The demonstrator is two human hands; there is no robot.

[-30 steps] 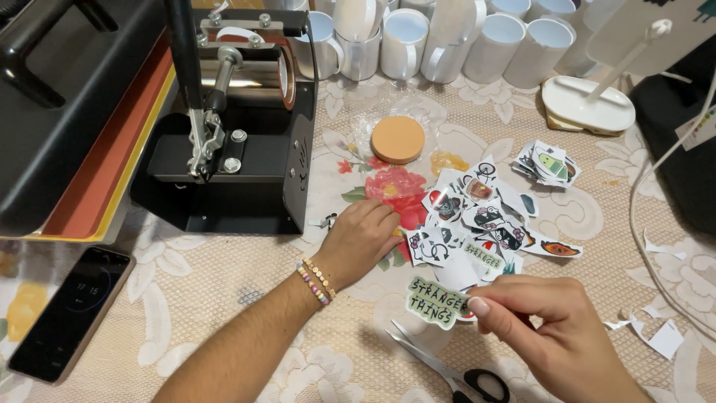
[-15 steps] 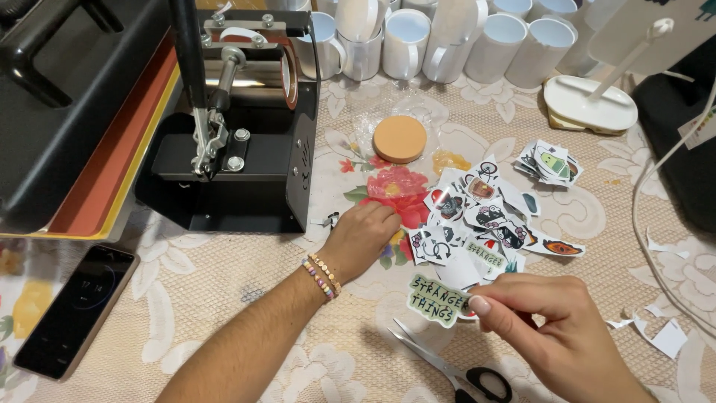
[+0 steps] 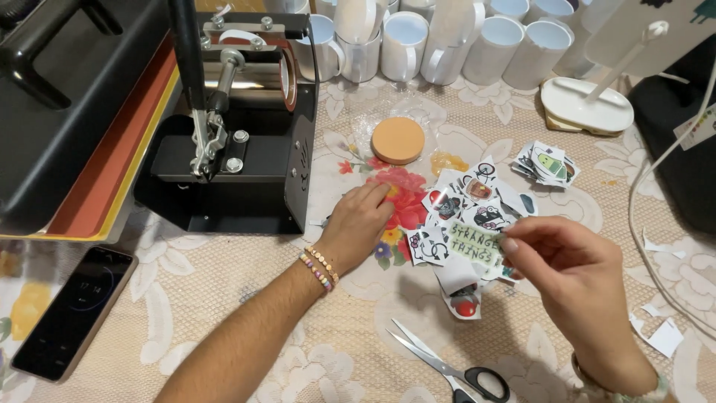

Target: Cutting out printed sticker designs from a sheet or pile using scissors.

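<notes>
Black mug press (image 3: pixel 246 127): left of cutout pile (image 3: pixel 466 216), apart.
left hand (image 3: pixel 358 224): flat on cloth, fingers loosely apart, touching pile's left edge.
right hand (image 3: pixel 570 269): fingertips pinched on green sticker (image 3: pixel 473 245), long axis left-right, over pile.

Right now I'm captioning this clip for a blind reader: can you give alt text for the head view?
The right hand pinches a green lettered sticker above a pile of cut-out stickers, while the left hand rests flat on the floral tablecloth. Around them are a black mug press, white mugs, scissors and a phone.
</notes>
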